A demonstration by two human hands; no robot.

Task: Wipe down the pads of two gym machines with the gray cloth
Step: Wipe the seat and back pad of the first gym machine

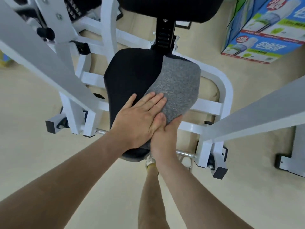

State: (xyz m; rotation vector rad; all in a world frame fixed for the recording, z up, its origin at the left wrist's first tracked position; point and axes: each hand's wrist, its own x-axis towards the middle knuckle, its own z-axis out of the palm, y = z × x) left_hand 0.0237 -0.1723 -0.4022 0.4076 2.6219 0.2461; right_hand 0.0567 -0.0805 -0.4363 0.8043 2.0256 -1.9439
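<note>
The gray cloth (178, 85) lies spread over the right half of the black seat pad (130, 75) of a white-framed gym machine. My left hand (140, 118) lies flat on the pad, fingers apart, with its fingertips resting on the cloth's near-left edge. My right hand (165, 134) grips the cloth's near edge at the pad's front right, thumb on top and fingers curled under. A second black pad (173, 9), the backrest, stands above at the top of the view.
White frame bars (54, 66) slope across at left, and another bar (257, 119) crosses at right. A black adjuster post (165, 35) joins seat and backrest. Printed cardboard boxes (264, 30) stand on the beige floor at upper right. My leg and shoe (151, 161) are below the seat.
</note>
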